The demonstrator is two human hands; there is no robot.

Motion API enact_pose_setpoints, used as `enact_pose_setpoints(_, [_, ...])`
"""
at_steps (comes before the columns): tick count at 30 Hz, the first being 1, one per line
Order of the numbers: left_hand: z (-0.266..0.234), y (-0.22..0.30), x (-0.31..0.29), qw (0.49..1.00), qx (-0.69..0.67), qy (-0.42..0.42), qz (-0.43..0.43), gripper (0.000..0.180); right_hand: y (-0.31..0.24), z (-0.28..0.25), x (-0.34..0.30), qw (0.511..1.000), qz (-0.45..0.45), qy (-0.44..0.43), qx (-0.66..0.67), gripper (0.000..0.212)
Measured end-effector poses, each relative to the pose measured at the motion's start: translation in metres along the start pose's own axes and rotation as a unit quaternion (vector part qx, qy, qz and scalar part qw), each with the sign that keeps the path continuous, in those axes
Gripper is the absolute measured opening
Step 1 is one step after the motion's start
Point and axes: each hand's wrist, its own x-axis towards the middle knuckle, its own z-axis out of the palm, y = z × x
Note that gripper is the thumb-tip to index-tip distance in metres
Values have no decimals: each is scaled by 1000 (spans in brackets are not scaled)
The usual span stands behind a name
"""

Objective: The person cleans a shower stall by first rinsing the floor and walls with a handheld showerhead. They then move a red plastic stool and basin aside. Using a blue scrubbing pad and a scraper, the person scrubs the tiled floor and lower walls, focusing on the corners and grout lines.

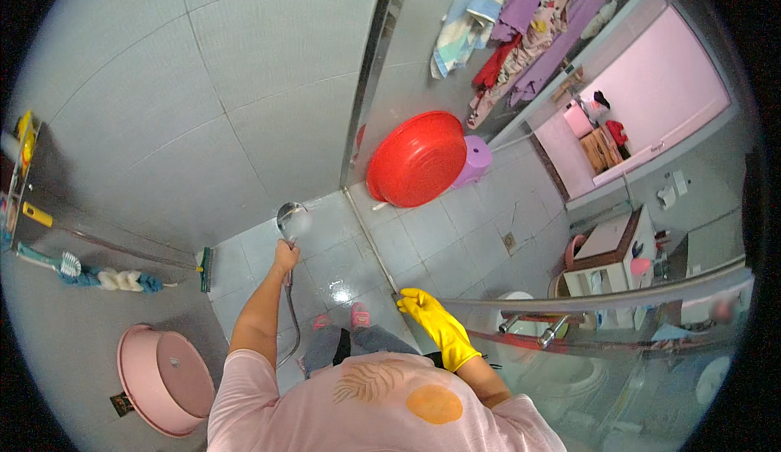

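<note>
My left hand (286, 257) is wrapped round the handle of a chrome shower head (290, 221), held out over the grey floor tiles. The grey hose (294, 322) hangs down from its handle and curves back toward my legs. A yellow rubber glove (443, 331) covers my right hand (421, 310). Its fingers curl over the metal-edged end of the glass shower door (553, 299), at my right. Both arms are stretched forward. Whether water runs from the shower head is hard to make out, though the floor tiles (338, 261) shine wet.
A pink basin (167, 379) leans at the left wall, below a hanging brush (69, 265). A green-edged squeegee (205, 270) stands in the corner. Beyond the floor strip (370, 240) are a red basin (419, 159) and a purple stool (473, 161). Towels (476, 17) hang above.
</note>
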Motion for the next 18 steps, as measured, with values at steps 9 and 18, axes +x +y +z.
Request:
enact_pose_setpoints(9, [-14,-38,16,997,58,-38,19,30,18,51,-37,986,-3,103,134,40])
enact_pose_setpoints(18, [-5,-36,33,986,91,-133,45,32,17,103,-111,971,47,198,123,38])
